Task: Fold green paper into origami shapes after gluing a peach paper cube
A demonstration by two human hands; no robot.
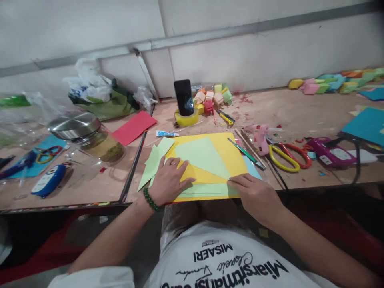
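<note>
- Green paper strip (207,189) lies on yellow paper (236,156) along the table's near edge; the step looks like folding or creasing.
- Left hand (171,176) spreads flat, gripping nothing; right hand (259,196) bunches its fingers at the strip's right end, pinch unclear.
- The next move likely calls for steady pressure and aligned edges.
- White shirt (216,266) reads "MISAERI"; its script is unclear.
</note>
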